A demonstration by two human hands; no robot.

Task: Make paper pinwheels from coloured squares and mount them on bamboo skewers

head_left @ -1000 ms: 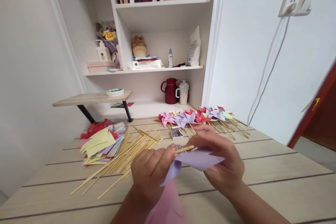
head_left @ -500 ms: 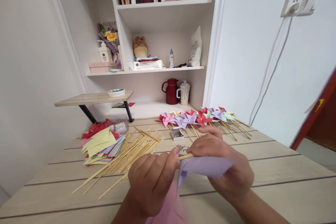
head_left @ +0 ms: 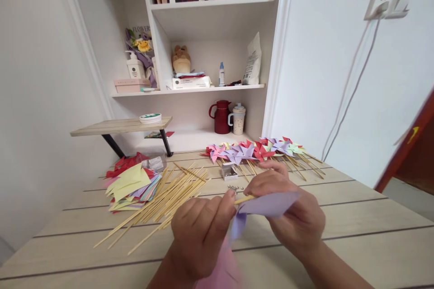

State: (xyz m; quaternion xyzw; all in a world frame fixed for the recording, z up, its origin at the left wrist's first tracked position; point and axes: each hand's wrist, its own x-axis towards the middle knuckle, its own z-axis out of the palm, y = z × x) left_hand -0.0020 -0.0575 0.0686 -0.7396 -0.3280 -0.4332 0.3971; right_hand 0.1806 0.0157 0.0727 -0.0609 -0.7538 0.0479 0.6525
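Observation:
Low over the wooden table [head_left: 356,216], my left hand [head_left: 200,230] pinches the end of a thin wooden stick [head_left: 244,199]. My right hand [head_left: 291,210] holds a folded purple paper pinwheel [head_left: 267,205] against that stick's tip, thumb on top. A pink sheet [head_left: 220,268] lies under my left wrist. Whether a pin is in my fingers cannot be seen.
Several loose sticks [head_left: 162,201] and a stack of coloured paper [head_left: 130,183] lie to the left. A small metal tin [head_left: 228,171] with loose pins [head_left: 233,188] sits ahead. Finished pinwheels [head_left: 257,149] line the far edge. White shelves [head_left: 203,88] stand behind.
Both hands have shifted slightly right and turned the purple pinwheel, its flaps now flatter over the stick tip. The view has tilted a little.

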